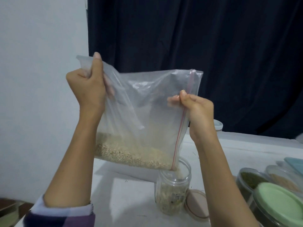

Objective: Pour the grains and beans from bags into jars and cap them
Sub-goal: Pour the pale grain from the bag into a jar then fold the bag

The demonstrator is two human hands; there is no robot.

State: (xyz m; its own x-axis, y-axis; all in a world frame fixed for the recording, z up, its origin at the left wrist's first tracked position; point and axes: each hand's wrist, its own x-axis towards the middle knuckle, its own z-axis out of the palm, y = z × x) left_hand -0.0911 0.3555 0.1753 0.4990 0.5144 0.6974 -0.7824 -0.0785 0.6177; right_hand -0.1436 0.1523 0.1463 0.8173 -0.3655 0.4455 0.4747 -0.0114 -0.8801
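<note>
Over the white counter (127,190), you are holding a clear plastic zip bag with a red seal strip (147,112) tilted so its lower corner is hanging just above the mouth of an open clear glass jar (173,185) at about 5 o'clock. Pale tan grains (131,154) are lying along the bag's lower edge and sliding toward that corner, and a thin stream is falling into the jar, which is looking roughly a third full. You are in the middle of the pour. Next, by my reading, you are going to need to lift the 10 o'clock corner higher to drain the rest, keeping the corner over the mouth, then fit the round beige lid (196,205) lying just beside the jar at its 4 o'clock.

Your left hand (86,86) is clenching the bag's upper corner in a closed fist. Your right hand (195,108) is pinching the seal edge between thumb and curled fingers.
</note>
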